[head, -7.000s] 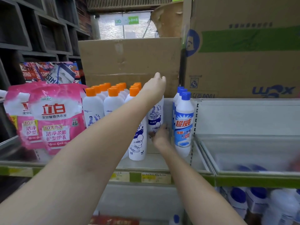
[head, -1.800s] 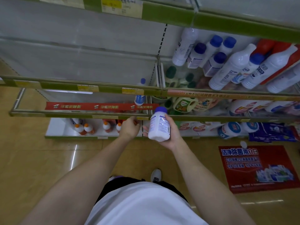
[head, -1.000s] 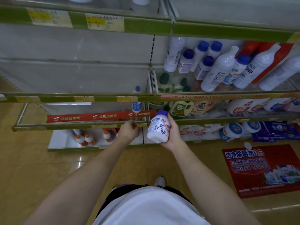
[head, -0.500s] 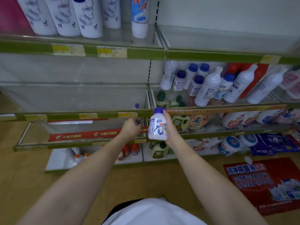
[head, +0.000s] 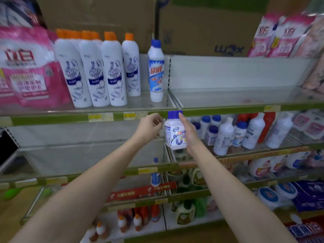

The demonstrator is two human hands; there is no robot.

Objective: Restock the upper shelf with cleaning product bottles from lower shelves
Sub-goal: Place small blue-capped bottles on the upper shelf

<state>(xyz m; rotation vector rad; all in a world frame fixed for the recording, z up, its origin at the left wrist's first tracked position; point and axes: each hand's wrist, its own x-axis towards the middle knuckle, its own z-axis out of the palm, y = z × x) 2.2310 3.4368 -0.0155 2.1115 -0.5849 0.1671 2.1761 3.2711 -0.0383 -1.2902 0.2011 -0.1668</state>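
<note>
Right hand (head: 188, 132) fingers grip one blue-capped bottle (head: 175, 132); left hand (head: 149, 128) loosely curled, holding nothing.

At 10 o'clock the pink detergent bag (head: 26, 67) carries big white "立白". At 12 o'clock the blue-capped bottle (head: 156, 71) shows red "超威". At 1 o'clock the cardboard box (head: 210, 32) has blue letters, not clearly readable.
</note>
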